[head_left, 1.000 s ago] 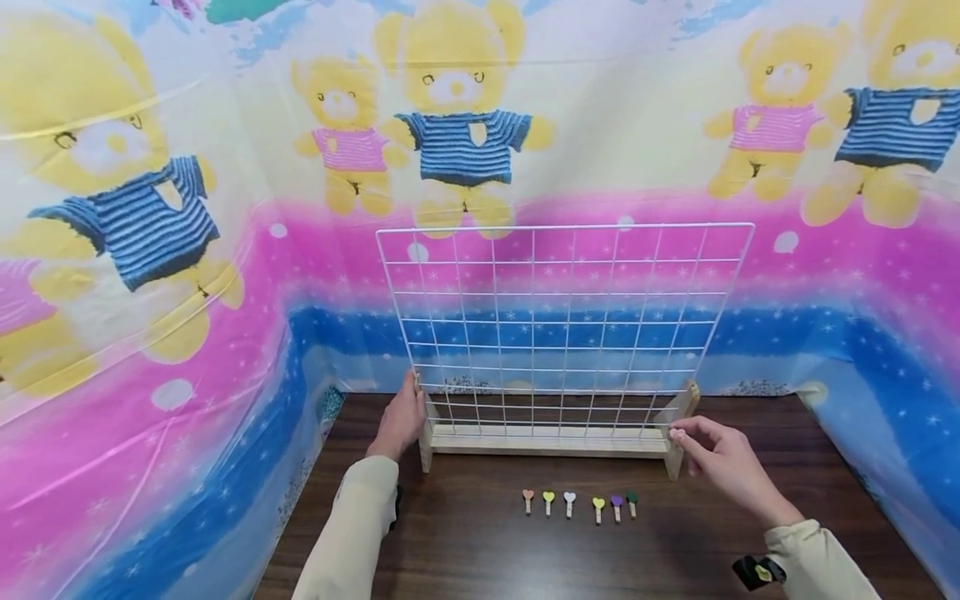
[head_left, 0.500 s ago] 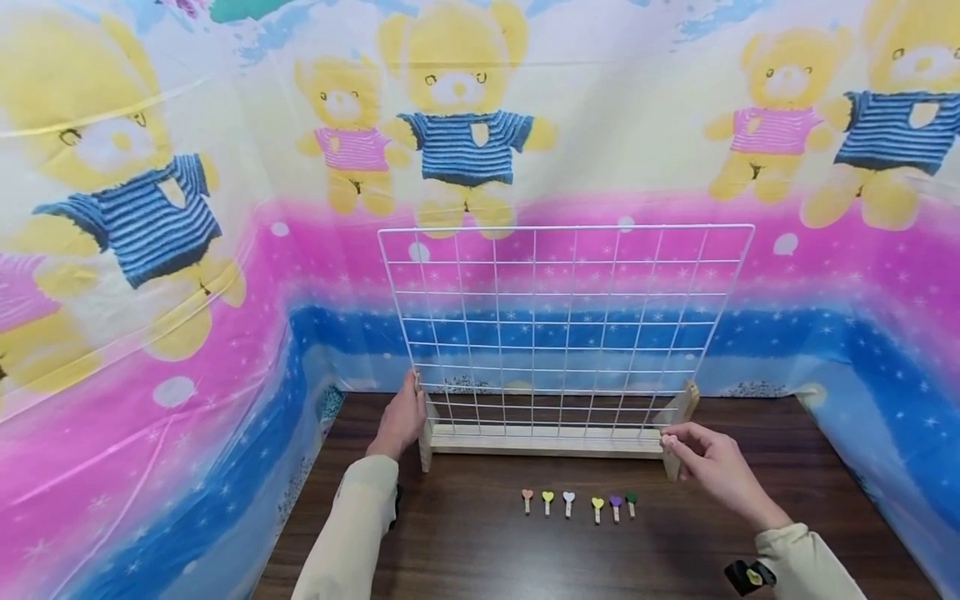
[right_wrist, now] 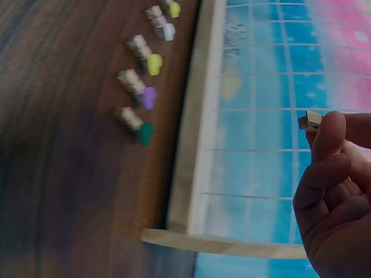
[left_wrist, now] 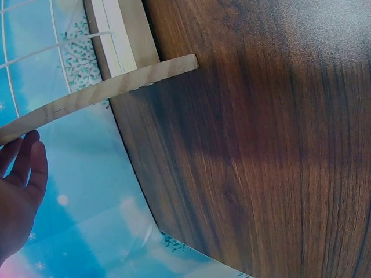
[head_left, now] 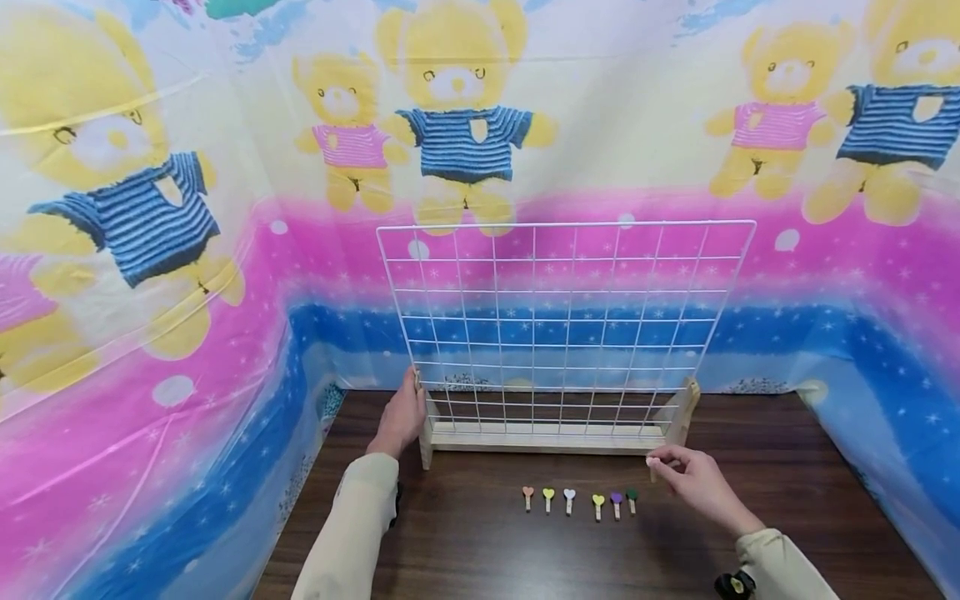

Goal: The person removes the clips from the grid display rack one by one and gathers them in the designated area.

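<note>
My left hand (head_left: 401,414) rests against the left wooden side of the stand (head_left: 547,441), its fingertips touching that side's edge in the left wrist view. A white wire grid (head_left: 533,317) stands upright in the stand. Between thumb and forefinger, my right hand (head_left: 701,483) pinches a small clothespin (right_wrist: 313,120) with a pale pink top (head_left: 652,464). That hand is just in front of the stand's right end, above the table. Several mini clothespins with heart tops lie in a row to its left: orange, yellow (head_left: 548,498), white (head_left: 569,500), yellow, purple (head_left: 617,505) and dark green (head_left: 632,499).
The dark wood-grain table (head_left: 517,558) carries the stand near its back edge. Behind and beside it hangs a cloth (head_left: 600,125) printed with teddy bears. The stand's right wooden side (head_left: 684,412) rises behind my right hand.
My right hand has moved left and toward the front, away from the stand's right side, still pinching the clothespin. The left hand has stayed at the stand's left side.
</note>
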Available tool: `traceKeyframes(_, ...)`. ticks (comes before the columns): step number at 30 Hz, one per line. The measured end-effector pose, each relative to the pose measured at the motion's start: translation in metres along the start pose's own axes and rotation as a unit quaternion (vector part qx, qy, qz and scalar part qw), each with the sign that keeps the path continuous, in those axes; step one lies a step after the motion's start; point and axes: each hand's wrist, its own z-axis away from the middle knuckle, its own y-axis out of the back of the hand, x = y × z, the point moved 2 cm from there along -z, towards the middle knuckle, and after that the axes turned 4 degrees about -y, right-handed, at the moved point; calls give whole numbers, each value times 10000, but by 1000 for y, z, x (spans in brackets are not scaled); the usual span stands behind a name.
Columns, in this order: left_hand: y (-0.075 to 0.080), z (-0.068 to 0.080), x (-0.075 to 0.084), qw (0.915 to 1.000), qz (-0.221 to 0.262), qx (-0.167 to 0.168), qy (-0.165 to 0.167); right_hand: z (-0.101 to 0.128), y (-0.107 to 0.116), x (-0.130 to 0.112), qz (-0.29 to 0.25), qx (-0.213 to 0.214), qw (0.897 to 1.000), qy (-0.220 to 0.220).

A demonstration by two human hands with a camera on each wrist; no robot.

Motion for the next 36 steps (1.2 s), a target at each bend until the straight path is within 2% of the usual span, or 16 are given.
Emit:
traceKeyframes(12,-1,0,0,9999,89,-40,37,-4,-31,39,4,-235,9966,-795)
traceKeyframes(22,0,1,1,9999,137,-54,75,-5,-43,60,157,-390,9974,-579)
traceKeyframes(30,1,1,0,9999,116,-63,66,-8,-45,71,451,-538,9952,-688)
traceKeyframes(36,1,-1,0,9999,93,-75,84,-9,-46,78,541,-571,9952,-589)
